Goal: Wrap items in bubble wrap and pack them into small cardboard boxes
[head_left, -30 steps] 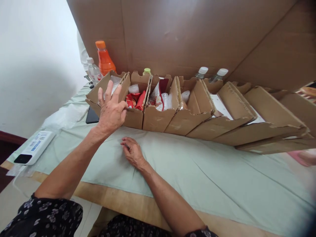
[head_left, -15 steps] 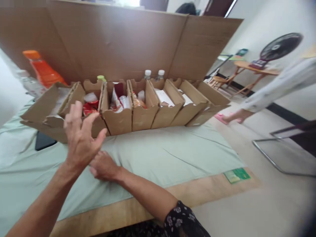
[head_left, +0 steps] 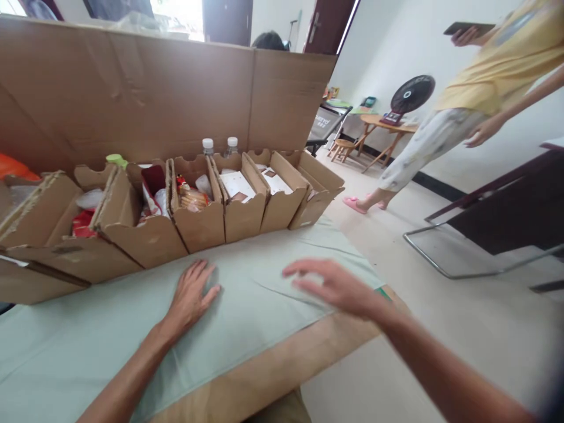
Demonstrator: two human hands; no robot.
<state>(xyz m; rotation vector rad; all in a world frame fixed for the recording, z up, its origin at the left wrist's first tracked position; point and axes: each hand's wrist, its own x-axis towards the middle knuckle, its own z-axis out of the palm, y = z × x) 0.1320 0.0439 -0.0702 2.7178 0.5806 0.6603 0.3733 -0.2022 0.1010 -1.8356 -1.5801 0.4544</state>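
My left hand [head_left: 190, 295] lies flat and open on the pale green cloth [head_left: 132, 329], just in front of a row of several open cardboard boxes [head_left: 200, 220]. My right hand [head_left: 337, 286] hovers over the cloth near the table's right corner, fingers stretched out and blurred, holding nothing. The boxes hold red snack packets [head_left: 81, 223], biscuits [head_left: 191, 200] and white sheets [head_left: 238, 185].
A tall cardboard sheet [head_left: 167, 100] stands behind the boxes, with two clear bottles [head_left: 219, 147] against it. To the right, a person in a yellow top [head_left: 497, 64] stands on the floor holding a phone. A fan [head_left: 412, 94], small wooden table [head_left: 388, 126] and metal chair frame [head_left: 476, 252] are beyond.
The view has swung to the right. My left hand came down from the boxes onto the cloth. My right hand lifted off the cloth and moved to the right.
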